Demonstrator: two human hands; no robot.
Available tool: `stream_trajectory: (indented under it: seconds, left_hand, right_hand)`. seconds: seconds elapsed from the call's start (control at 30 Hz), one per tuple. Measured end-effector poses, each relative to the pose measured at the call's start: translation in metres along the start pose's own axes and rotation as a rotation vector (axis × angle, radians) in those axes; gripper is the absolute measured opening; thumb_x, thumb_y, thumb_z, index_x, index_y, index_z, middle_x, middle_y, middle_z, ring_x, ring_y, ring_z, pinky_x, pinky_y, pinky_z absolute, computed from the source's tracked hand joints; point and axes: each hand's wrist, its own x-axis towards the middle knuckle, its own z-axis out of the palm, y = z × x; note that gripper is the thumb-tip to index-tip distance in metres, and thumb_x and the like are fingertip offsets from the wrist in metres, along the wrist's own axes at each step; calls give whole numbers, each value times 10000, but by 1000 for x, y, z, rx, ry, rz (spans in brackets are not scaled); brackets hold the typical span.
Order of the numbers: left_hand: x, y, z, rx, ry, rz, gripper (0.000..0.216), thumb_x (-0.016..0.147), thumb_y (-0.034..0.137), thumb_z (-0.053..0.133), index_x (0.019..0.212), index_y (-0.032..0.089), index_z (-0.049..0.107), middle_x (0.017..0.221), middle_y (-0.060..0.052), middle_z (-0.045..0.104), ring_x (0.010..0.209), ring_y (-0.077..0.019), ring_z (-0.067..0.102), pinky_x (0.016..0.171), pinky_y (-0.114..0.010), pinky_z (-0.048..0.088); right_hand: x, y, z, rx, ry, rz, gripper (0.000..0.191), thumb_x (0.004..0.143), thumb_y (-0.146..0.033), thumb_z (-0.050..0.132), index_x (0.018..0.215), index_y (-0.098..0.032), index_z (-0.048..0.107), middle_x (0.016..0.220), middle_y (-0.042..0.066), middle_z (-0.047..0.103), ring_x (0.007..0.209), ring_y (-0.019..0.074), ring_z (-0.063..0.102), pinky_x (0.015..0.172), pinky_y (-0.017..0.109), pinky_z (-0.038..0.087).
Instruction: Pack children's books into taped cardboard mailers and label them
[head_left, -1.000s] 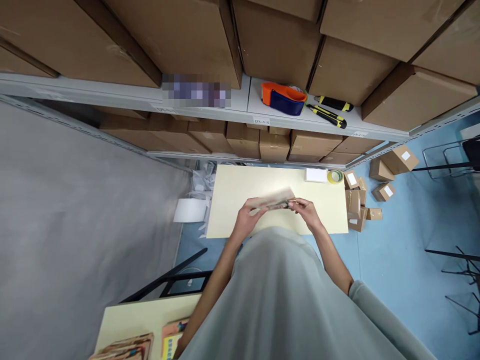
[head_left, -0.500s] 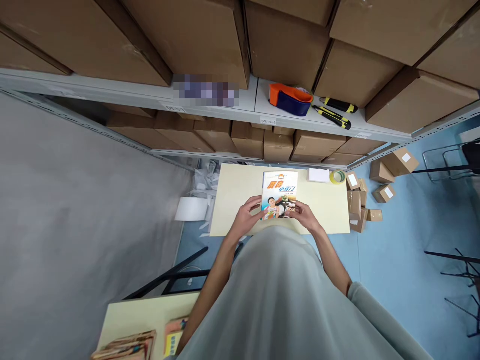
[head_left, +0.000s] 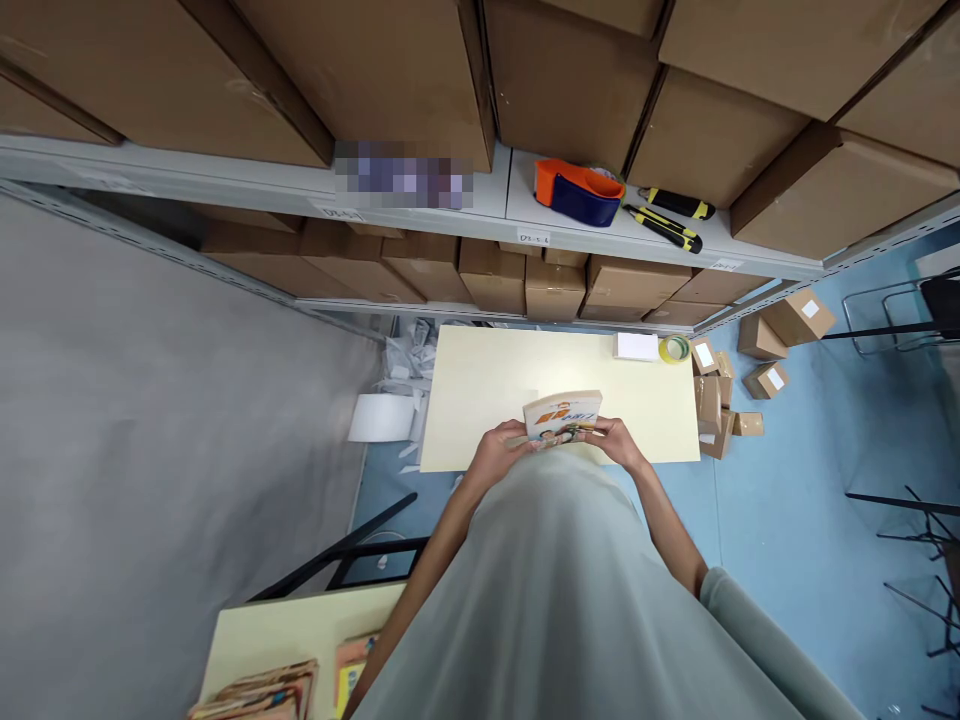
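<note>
Between my two hands is a paperback book (head_left: 562,418) with orange and blue lettering on a white cover. It is tilted up so that its top edge of pages shows and the cover looks foreshortened. My left hand (head_left: 501,448) is closed on the book's left side, and my right hand (head_left: 613,440) grips the right side. Both hands are close to my shirt, over the front part of the pale yellow table (head_left: 480,375). Fingers behind the book are hidden.
At the table's back right are a white stack of paper labels (head_left: 636,346) and a tape roll (head_left: 674,348). Shelves of cardboard boxes (head_left: 555,290) rise behind; utility knives (head_left: 664,228) and an orange-blue tape dispenser (head_left: 579,192) lie there. Books (head_left: 259,690) sit on another table at lower left.
The book has tipped from showing its full front cover to a steep tilt, its top edge now facing me. Both hands still hold it and have shifted slightly towards my body.
</note>
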Motion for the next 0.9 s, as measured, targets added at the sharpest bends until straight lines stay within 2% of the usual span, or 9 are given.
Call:
stream_trajectory:
  seconds: [0.17, 0.23, 0.33, 0.4, 0.5, 0.6, 0.7, 0.8, 0.9]
  left_hand:
    - [6, 5, -8, 49, -45, 53, 192, 827, 456, 779, 905, 307, 872, 1172, -75, 809, 1162, -283, 718, 1086, -455, 559]
    - [6, 10, -8, 51, -40, 52, 222, 838, 464, 770, 943, 293, 864, 1161, -78, 811, 1139, -279, 726, 1087, -460, 556]
    - [6, 19, -4, -8, -2, -8, 354, 837, 539, 783, 1024, 243, 836, 1063, -72, 819, 1035, -266, 744, 1008, -417, 588]
    - [8, 24, -2, -89, 42, -62, 441, 824, 614, 790, 1016, 218, 820, 995, -62, 816, 976, -259, 745, 932, -378, 606]
    - [13, 29, 1, -194, 103, -117, 529, 793, 705, 786, 972, 208, 814, 929, -51, 804, 924, -258, 742, 857, -361, 612]
    - [15, 33, 1, -252, 131, -138, 580, 737, 722, 827, 990, 200, 814, 974, -72, 806, 964, -276, 748, 920, -402, 612]
    - [14, 39, 0, -291, 122, -122, 581, 713, 681, 877, 1033, 201, 817, 1094, -95, 806, 1044, -287, 746, 1015, -431, 596]
    - [11, 51, 1, -372, 145, -117, 568, 794, 708, 813, 1033, 192, 823, 1170, -109, 804, 1118, -300, 738, 1060, -439, 582]
    - [11, 66, 4, -533, 177, -129, 622, 912, 734, 683, 1162, 178, 807, 1230, -139, 800, 1204, -311, 728, 1124, -471, 543]
  right_hand:
    - [1, 0, 1, -16, -15, -41, 237, 755, -417, 865, 959, -297, 890, 1280, 86, 787, 1212, 283, 724, 1063, 457, 566]
    - [3, -1, 4, 10, 14, -31, 284, 744, -444, 880, 977, -280, 883, 1218, 92, 804, 1166, 281, 736, 1041, 452, 574]
    - [5, -5, 10, 80, 32, 23, 441, 721, -554, 909, 1016, -230, 854, 1031, 77, 824, 1012, 273, 749, 940, 430, 597]
    - [5, -9, 14, 116, 20, 52, 523, 740, -622, 890, 1043, -199, 833, 976, 60, 810, 933, 251, 732, 857, 388, 591]
    - [6, -20, 17, 118, 11, 66, 537, 782, -647, 859, 1019, -168, 818, 917, 46, 785, 886, 229, 701, 801, 343, 558]
    - [6, -32, 18, 130, 12, 51, 500, 788, -630, 861, 989, -175, 808, 914, 39, 782, 879, 221, 687, 803, 334, 544]
    - [6, -45, 18, 182, 43, 19, 522, 789, -605, 873, 1111, -203, 790, 1013, 47, 798, 912, 221, 696, 815, 328, 551]
    - [5, -56, 20, 286, 50, 27, 544, 824, -574, 868, 1218, -215, 760, 1071, 62, 806, 944, 217, 712, 840, 318, 565]
    - [2, -61, 26, 473, -30, 105, 529, 793, -560, 906, 1170, -213, 774, 1024, 62, 806, 896, 203, 719, 834, 309, 581]
